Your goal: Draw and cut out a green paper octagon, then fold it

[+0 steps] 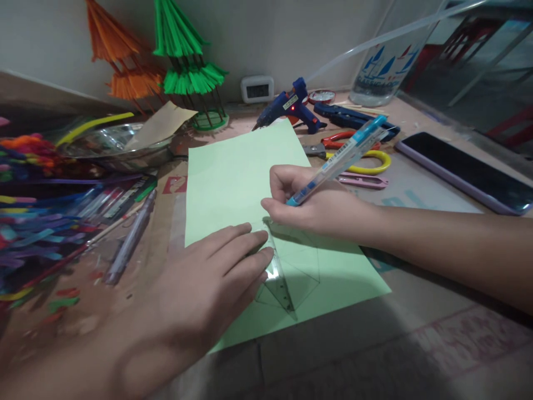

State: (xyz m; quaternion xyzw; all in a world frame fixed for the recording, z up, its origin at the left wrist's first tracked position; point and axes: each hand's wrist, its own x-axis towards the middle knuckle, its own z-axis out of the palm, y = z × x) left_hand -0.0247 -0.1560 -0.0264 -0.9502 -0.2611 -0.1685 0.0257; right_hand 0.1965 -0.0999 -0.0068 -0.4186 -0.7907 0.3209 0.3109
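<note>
A sheet of light green paper lies at a slant in front of me, with thin straight lines crossing in its lower part. My left hand rests palm down on it, fingers stretched flat over a clear ruler and pressing it against the sheet. Beyond the ruler's far end, my right hand grips a blue and clear pen, tilted up to the right. The pen's tip is hidden behind my right fingers, so I cannot tell whether it touches the paper.
Behind the paper are a blue glue gun with a red light, yellow-handled scissors and a pink cutter. A phone lies right. Green and orange pipe-cleaner towers stand near a metal bowl; pipe cleaners crowd the left.
</note>
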